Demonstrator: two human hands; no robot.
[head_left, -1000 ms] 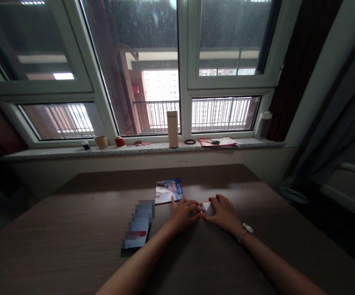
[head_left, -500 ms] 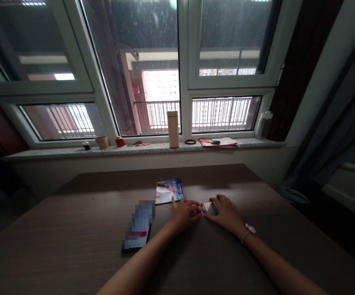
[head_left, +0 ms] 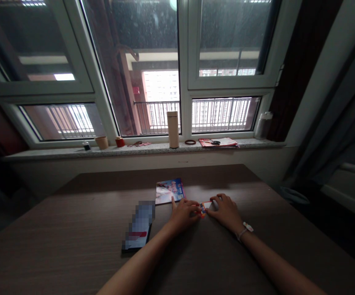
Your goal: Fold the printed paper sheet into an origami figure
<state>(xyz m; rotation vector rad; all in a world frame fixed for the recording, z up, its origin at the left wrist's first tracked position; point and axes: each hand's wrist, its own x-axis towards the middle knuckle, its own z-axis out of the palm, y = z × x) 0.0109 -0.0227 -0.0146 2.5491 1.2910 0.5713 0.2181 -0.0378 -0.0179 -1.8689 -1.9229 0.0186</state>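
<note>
Between my hands a small piece of folded paper (head_left: 203,209) lies on the brown table, with a red and orange pattern and a white part. My left hand (head_left: 184,214) presses its left side with curled fingers, which partly hide it. From the right, the thumb and fingertips of my right hand (head_left: 225,211) grip the white part. A bracelet circles my right wrist. Just beyond my left hand lies a colourful printed booklet (head_left: 169,190). A phone (head_left: 138,229) with its screen blurred rests left of my left forearm.
Along the stone windowsill (head_left: 152,149) stand a beige bottle (head_left: 173,130), a paper cup (head_left: 101,142), a red spool (head_left: 120,141) and a clear bottle (head_left: 263,125). Red papers (head_left: 226,142) with scissors on top and a dark bracelet (head_left: 190,142) are there too. The table (head_left: 57,229) reaches almost to the wall.
My right thumb has slid up and slightly left over the white part, so less of it shows. The right wrist has shifted a little left. My left hand stays in place.
</note>
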